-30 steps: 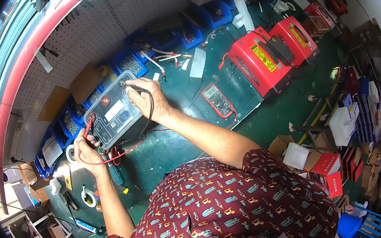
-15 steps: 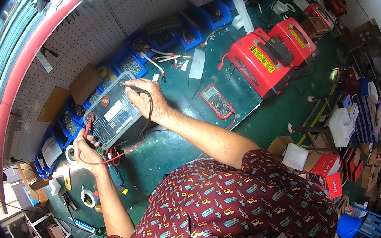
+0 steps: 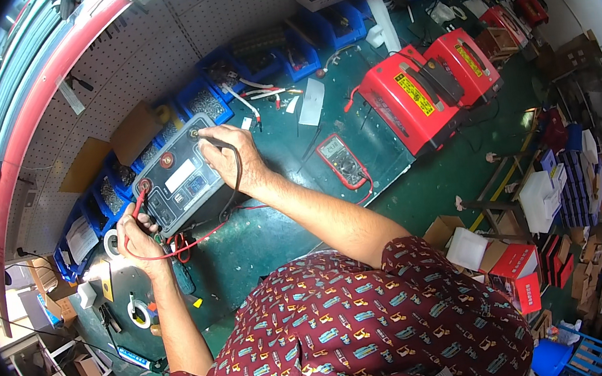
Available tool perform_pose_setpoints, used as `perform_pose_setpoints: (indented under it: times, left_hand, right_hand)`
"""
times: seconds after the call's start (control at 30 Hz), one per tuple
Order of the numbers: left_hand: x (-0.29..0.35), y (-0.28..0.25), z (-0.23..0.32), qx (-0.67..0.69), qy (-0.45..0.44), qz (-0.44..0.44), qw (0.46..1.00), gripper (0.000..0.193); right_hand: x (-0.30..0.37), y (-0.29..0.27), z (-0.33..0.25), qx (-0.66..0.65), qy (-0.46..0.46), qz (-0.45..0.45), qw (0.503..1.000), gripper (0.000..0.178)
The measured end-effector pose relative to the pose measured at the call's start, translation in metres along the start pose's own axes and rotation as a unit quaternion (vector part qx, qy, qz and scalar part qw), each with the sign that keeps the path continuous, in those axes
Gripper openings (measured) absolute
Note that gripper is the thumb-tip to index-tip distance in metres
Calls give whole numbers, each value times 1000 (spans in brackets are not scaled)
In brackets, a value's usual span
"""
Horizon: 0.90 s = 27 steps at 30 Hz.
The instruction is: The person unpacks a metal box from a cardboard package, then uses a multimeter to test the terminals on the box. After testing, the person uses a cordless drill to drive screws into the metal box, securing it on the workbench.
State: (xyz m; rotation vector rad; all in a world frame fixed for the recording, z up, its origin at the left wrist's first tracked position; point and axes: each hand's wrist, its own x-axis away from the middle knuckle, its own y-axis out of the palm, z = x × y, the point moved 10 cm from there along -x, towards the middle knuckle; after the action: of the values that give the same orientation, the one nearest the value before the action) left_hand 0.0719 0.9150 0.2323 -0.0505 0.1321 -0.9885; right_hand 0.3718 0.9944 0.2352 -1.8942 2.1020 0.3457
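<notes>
A grey box with a dark panel and round terminals (image 3: 181, 175) stands on the green bench. My left hand (image 3: 138, 240) is closed on a red test probe (image 3: 139, 205), its tip at the red terminal on the box's near left corner. At the far right terminal, my right hand (image 3: 235, 157) pinches a black test probe (image 3: 201, 133); its black lead loops down beside the wrist. A red multimeter (image 3: 343, 160) with a lit display lies to the right, its leads running toward the box.
Two red machines with black handles (image 3: 408, 98) stand on the right of the bench (image 3: 283, 228). Blue parts bins (image 3: 202, 102) line the pegboard (image 3: 147, 56). A white tape roll (image 3: 140, 313) and pliers (image 3: 110, 318) lie near the left. Cartons (image 3: 514, 274) are stacked beyond the bench's right edge.
</notes>
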Motion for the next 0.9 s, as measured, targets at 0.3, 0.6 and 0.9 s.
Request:
perform_pose_setpoints:
  times: [0.3, 0.6, 0.9]
  left_hand:
    - [54, 22, 51, -65, 122, 20, 990, 31]
    - [203, 211, 70, -199, 335, -504, 771, 54]
    - [215, 197, -12, -305, 139, -550, 765, 39]
  right_hand:
    - [21, -16, -11, -175, 172, -29, 969, 34]
    - [130, -129, 47, -377, 451, 67, 806, 34]
    - [13, -269, 61, 417, -5, -74, 906, 31]
